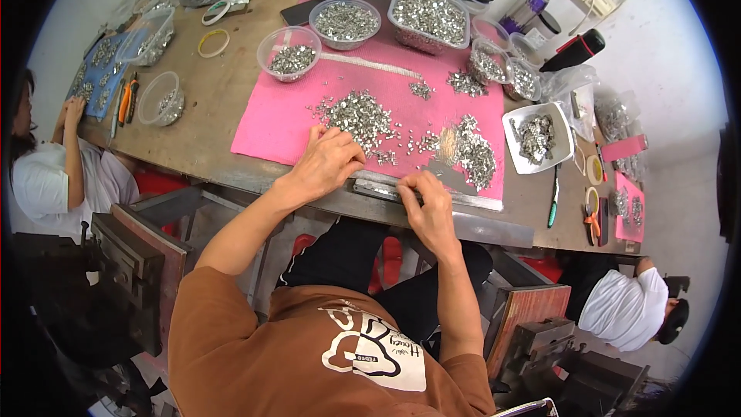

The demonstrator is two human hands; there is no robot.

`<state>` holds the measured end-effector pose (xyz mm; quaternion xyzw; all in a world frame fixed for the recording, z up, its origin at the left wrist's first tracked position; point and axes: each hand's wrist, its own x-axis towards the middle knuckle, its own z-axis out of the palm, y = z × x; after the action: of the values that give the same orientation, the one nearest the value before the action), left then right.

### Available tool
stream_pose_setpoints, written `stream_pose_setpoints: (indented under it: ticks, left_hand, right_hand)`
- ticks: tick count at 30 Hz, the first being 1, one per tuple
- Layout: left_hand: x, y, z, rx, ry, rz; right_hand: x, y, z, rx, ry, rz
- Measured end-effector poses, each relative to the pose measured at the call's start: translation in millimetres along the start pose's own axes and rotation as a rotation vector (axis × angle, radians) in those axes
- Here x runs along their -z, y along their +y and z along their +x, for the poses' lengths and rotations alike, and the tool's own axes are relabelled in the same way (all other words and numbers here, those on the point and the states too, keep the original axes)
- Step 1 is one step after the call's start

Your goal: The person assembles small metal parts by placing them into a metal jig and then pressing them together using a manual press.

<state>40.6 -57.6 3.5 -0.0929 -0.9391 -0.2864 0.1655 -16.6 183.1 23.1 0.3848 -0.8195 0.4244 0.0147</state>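
Observation:
My left hand [328, 161] is at the front edge of a pink mat, its fingers curled down beside a heap of small silvery metal pieces [356, 117]. Whatever its fingertips hold is hidden. My right hand [428, 205] bends its fingers and thumb together at the right part of a flat metal bar [377, 188] lying along the table's front edge. What is between those fingers cannot be made out. A second heap of metal pieces [473, 156] lies right of the first, with loose pieces scattered between them.
Clear tubs [346, 23] of metal pieces stand behind the heaps. A white square dish [538, 139] with more pieces stands at right, near a green-handled tool [553, 199] and orange-handled pliers [592, 220]. A person [69, 162] sits at left, another [625, 305] at right.

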Motion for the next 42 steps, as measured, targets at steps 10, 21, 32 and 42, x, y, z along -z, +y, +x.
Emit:
stream_pose_setpoints:
  ticks: [10, 21, 32, 42]
  left_hand:
    - [-16, -1, 5, -0.169, 0.126, 0.244]
    - [-13, 22, -5, -0.033, 0.107, -0.218]
    - [-40, 47, -9, -0.108, 0.182, -0.391]
    - [-41, 57, -13, -0.191, 0.227, -0.143]
  right_hand:
    - [-12, -3, -12, 0.105, 0.139, -0.074]
    - [-4, -1, -2, 0.12, 0.09, -0.162]
    - [-17, 22, 31, 0.046, 0.062, -0.377]
    - [-6, 26, 23, 0.105, -0.001, -0.237]
